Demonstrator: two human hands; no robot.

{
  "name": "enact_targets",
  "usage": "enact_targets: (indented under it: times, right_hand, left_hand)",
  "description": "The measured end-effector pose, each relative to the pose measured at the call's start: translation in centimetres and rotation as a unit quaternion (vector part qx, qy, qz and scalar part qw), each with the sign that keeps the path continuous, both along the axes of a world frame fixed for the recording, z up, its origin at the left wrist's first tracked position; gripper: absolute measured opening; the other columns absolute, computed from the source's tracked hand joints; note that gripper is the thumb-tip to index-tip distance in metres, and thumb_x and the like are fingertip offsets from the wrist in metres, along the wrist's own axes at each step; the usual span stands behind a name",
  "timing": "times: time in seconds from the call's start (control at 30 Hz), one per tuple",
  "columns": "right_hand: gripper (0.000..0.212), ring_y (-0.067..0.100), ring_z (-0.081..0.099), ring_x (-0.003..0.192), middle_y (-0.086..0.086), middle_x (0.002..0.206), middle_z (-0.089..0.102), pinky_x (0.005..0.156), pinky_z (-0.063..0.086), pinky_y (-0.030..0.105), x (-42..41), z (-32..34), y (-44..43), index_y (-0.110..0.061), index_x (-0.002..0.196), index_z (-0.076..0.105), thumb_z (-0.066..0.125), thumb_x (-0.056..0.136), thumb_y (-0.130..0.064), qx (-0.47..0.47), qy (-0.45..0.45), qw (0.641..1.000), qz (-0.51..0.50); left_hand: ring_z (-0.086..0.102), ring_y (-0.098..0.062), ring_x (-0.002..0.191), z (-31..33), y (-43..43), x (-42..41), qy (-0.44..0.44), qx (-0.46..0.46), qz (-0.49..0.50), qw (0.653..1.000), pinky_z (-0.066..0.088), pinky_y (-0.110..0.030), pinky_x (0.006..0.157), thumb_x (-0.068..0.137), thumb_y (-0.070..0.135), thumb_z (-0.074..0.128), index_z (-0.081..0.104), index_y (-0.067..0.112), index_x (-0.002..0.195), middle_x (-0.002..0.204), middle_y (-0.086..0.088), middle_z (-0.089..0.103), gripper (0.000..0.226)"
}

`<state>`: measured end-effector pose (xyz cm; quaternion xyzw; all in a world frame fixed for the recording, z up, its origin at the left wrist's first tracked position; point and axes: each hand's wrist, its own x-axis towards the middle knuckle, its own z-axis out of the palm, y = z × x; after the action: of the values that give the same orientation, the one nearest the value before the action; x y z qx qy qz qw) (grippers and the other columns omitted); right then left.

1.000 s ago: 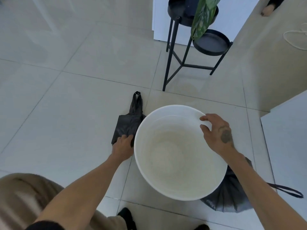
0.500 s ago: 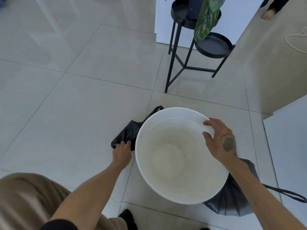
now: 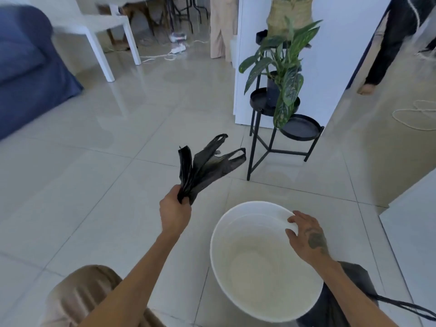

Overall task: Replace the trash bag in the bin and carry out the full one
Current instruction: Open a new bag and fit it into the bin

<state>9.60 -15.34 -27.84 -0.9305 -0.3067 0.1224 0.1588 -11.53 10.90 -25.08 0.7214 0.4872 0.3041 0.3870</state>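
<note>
Gripping a folded black trash bag in left hand, fist closed around its bunched end, held up off the tiled floor to the left of the bin. Bag handles splayed up and right, toward black plant stand. Resting right hand on far right rim of white bin, fingers curled over the edge, thumb inside. Bin upright on floor, unlined, bare white inside. Sitting just behind the bin at lower right, partly hidden by right forearm: full black bag, one thin handle trailing right. Farther back: potted plant on the stand, blue sofa far left, white table.
</note>
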Motion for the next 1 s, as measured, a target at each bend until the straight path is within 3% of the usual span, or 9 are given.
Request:
enact_targets:
  times: [0.13,0.27,0.37,0.47,0.63,0.73,0.83,0.9,1.0]
  right_hand:
    - [0.044,0.028,0.045,0.138,0.007,0.15,0.05,0.109,0.039,0.038,-1.3,4.1,2.4,-0.015,0.126,0.063,0.066,0.092,-0.042,0.152,0.042,0.987,-0.033]
    - [0.081,0.017,0.067,0.108,-0.007,0.122,0.066,0.087,0.06,0.041,-3.6,9.6,4.6,-0.03,0.128,0.058,0.065,0.067,-0.082,0.319,0.397,0.85,-0.134]
    - [0.066,0.026,0.073,0.103,0.002,0.113,0.076,0.084,0.062,0.045,-4.0,10.7,4.7,-0.019,0.121,0.066,0.076,0.074,-0.064,0.387,0.511,0.752,-0.153]
    - [0.038,0.028,0.072,0.105,0.009,0.108,0.078,0.089,0.059,0.041,-3.7,10.0,3.2,-0.006,0.119,0.067,0.077,0.086,-0.021,0.471,0.483,0.703,-0.223]
    - [0.032,0.027,0.074,0.094,0.013,0.104,0.078,0.079,0.06,0.037,-3.1,8.0,0.2,-0.002,0.115,0.069,0.069,0.084,0.005,0.495,0.472,0.687,-0.247]
    - [0.028,0.028,0.077,0.09,0.015,0.104,0.078,0.068,0.061,0.032,-3.1,7.4,-0.9,-0.002,0.111,0.07,0.067,0.086,0.007,0.504,0.492,0.672,-0.229]
    - [0.031,0.031,0.073,0.102,0.013,0.11,0.077,0.081,0.059,0.039,-2.6,6.7,-1.7,-0.004,0.114,0.07,0.066,0.086,0.006,0.507,0.486,0.683,-0.199]
    - [0.033,0.032,0.072,0.106,0.013,0.114,0.076,0.089,0.057,0.043,-2.1,6.5,-2.1,-0.005,0.116,0.07,0.066,0.086,0.006,0.509,0.48,0.691,-0.181]
    - [0.038,0.031,0.07,0.109,0.014,0.119,0.074,0.094,0.054,0.045,-1.7,6.3,-2.4,-0.005,0.12,0.069,0.066,0.085,0.008,0.529,0.485,0.679,-0.154]
  left_hand:
    - [0.066,-0.007,0.071,4.6,-4.0,0.1,-0.088,0.027,-0.079,0.993,0.051,-0.014,0.062,0.084,-0.004,0.053,0.067,0.023,0.098,0.076,0.007,0.073,0.033]
    - [0.071,-0.009,0.082,5.5,-9.0,1.2,-0.131,0.022,-0.142,0.981,0.054,-0.017,0.073,0.088,-0.004,0.055,0.067,0.023,0.106,0.083,0.012,0.074,0.035]
    - [0.072,-0.009,0.084,4.8,-12.0,1.6,-0.155,0.004,-0.179,0.971,0.054,-0.015,0.072,0.089,-0.005,0.057,0.067,0.026,0.109,0.087,0.013,0.075,0.039]
    - [0.07,-0.01,0.077,3.6,-14.7,1.6,-0.148,-0.033,-0.2,0.968,0.053,-0.015,0.067,0.086,0.0,0.061,0.067,0.033,0.1,0.084,0.01,0.074,0.037]
    - [0.07,-0.008,0.091,0.6,-17.7,1.2,0.008,-0.143,-0.275,0.951,0.056,-0.027,0.081,0.083,0.033,0.077,0.07,0.034,0.102,0.096,0.01,0.077,0.02]
    - [0.066,-0.013,0.108,1.3,-17.3,2.0,0.206,-0.135,-0.395,0.885,0.052,-0.031,0.096,0.083,0.066,0.066,0.072,0.023,0.119,0.118,0.004,0.074,0.057]
    - [0.071,-0.013,0.069,3.9,-15.1,2.5,0.318,-0.16,-0.481,0.801,0.058,-0.031,0.068,0.069,0.08,0.067,0.073,0.024,0.09,0.093,0.0,0.076,0.06]
    - [0.068,-0.011,0.054,5.7,-13.6,2.7,0.278,-0.172,-0.465,0.823,0.056,-0.026,0.053,0.06,0.081,0.072,0.067,0.035,0.08,0.072,0.006,0.073,0.05]
    - [0.069,-0.014,0.062,7.0,-11.7,3.5,0.197,-0.049,-0.331,0.921,0.058,-0.032,0.062,0.063,0.076,0.074,0.07,0.02,0.068,0.063,0.003,0.071,0.056]
